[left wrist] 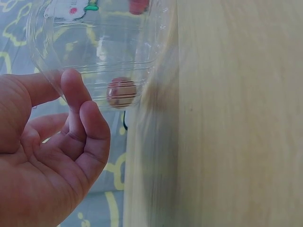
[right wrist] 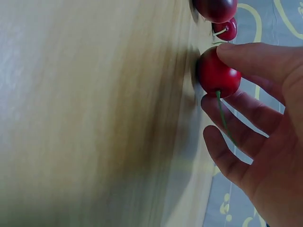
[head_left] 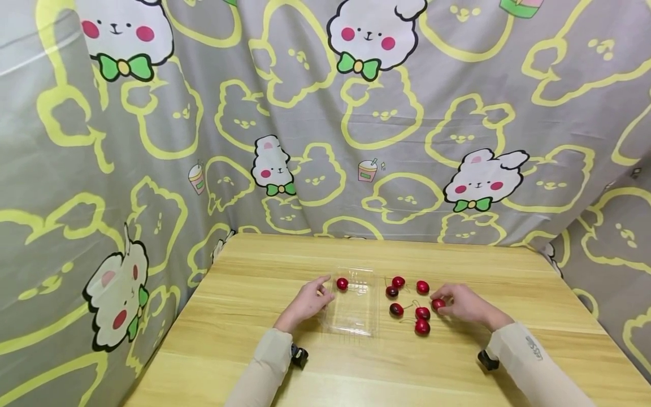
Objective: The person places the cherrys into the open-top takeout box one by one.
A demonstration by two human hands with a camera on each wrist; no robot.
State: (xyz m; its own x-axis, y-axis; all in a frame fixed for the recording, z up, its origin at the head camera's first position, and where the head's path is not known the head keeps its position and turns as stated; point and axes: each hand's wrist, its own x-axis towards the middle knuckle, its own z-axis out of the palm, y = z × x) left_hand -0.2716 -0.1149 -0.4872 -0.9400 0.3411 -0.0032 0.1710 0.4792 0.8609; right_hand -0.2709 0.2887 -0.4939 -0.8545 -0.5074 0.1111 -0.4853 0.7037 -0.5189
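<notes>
Cherry at bench level, right of clear tray, pinched by right hand; smooth skin could slip if squeezed off-centre. Left hand at tray's edge, grip cannot be told; a nudge could shift it.

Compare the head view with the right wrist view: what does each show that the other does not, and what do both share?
Only the head view: the left hand and clear plastic tray with one cherry inside.
Only the right wrist view: the green stem of the pinched cherry.
Both: the right hand, pinched cherry, wooden tabletop and patterned curtain.
</notes>
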